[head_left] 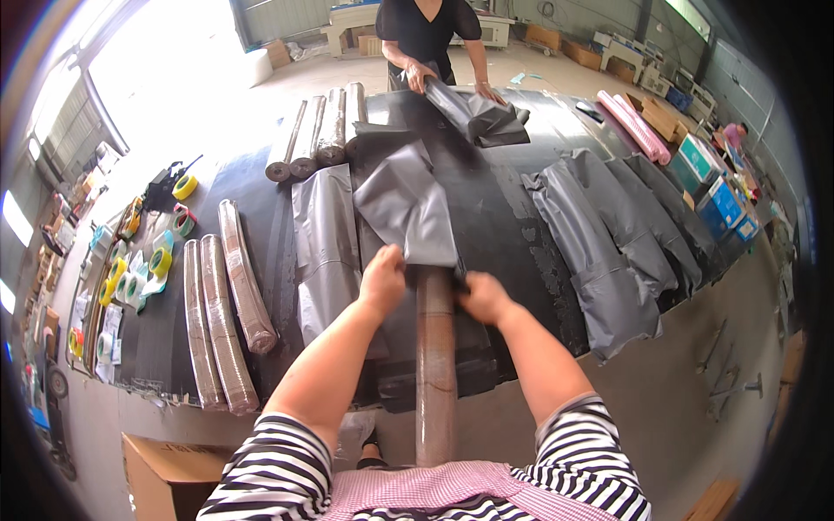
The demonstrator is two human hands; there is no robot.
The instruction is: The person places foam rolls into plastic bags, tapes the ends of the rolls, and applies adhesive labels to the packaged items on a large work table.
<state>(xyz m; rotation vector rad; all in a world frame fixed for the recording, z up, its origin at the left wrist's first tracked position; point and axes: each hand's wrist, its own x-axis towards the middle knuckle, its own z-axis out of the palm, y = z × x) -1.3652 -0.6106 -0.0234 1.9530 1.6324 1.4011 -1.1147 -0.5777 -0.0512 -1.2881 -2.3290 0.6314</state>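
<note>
A grey plastic mailing bag (pixel 408 208) lies ahead of me, its near mouth drawn over the far end of a brown roll in clear wrap (pixel 436 365). The roll points straight back toward my body, its near end at my apron. My left hand (pixel 382 280) is closed on the left edge of the bag's mouth. On the opposite edge, my right hand (pixel 486 297) is closed too, slightly smeared by motion. The part of the roll inside the bag is hidden. Just left of the bag lies a filled grey bag (pixel 326 252).
Wrapped brown rolls (pixel 228 321) lie on the black table (pixel 499 226) at left, near tape rolls (pixel 160 260); several more rolls (pixel 332 130) lie farther back. Filled grey bags (pixel 599 252) lie at right. Across the table, another person (pixel 432 43) handles a grey bag (pixel 478 113).
</note>
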